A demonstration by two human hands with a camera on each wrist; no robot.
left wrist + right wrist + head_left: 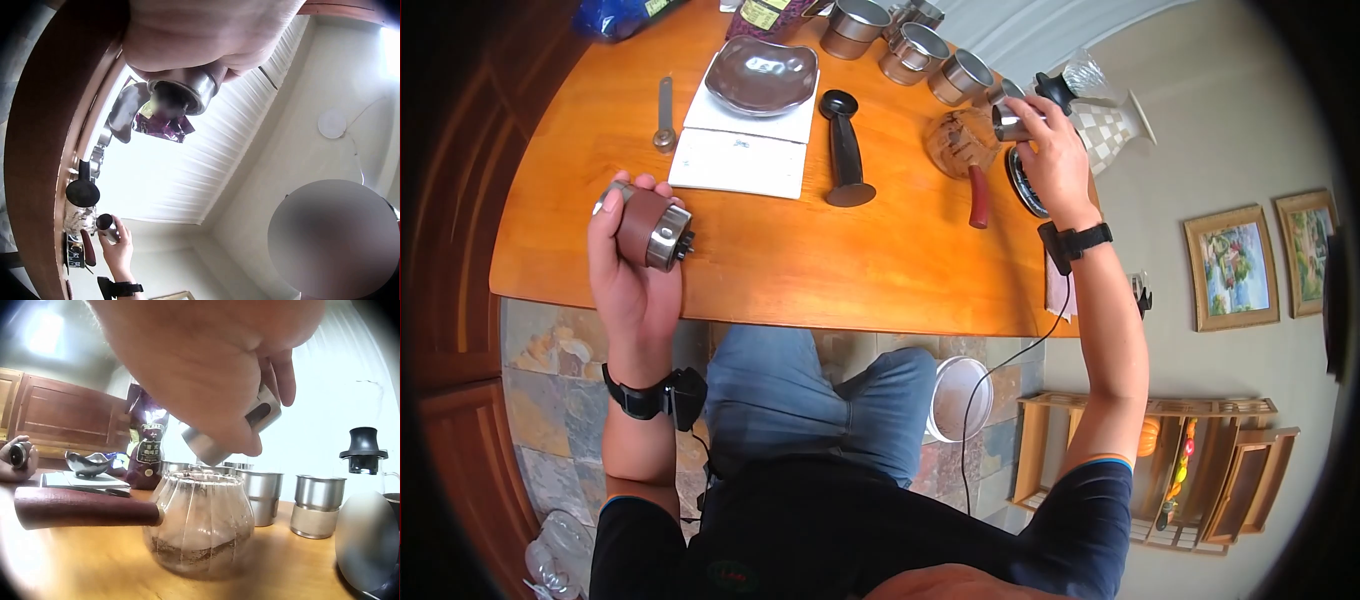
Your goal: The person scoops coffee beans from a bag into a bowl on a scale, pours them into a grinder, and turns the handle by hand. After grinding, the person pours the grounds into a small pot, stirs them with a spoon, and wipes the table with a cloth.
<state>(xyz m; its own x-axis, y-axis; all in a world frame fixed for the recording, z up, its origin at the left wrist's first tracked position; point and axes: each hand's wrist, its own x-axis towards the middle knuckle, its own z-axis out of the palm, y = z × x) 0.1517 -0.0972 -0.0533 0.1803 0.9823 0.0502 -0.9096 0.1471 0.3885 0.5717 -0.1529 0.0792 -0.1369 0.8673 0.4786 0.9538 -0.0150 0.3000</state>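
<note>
The right hand (pixel 1052 150) grips a small metal canister (pixel 232 433), tilted over the glass pot (pixel 201 523) near the surface's right edge; grounds already line its bottom. The left hand (pixel 632 262) holds the grinder body (pixel 653 227) near the front-left edge, seemingly emptied.

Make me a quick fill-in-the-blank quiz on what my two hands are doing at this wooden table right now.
1. The left hand holds a brown and steel grinder body above the table's ____ edge.
2. The right hand holds a small ____ cylinder over the glass pot.
3. The glass pot has a ____ wooden handle.
4. The brown dish sits on a ____ scale.

Missing words: near; metal; red-brown; white
</note>
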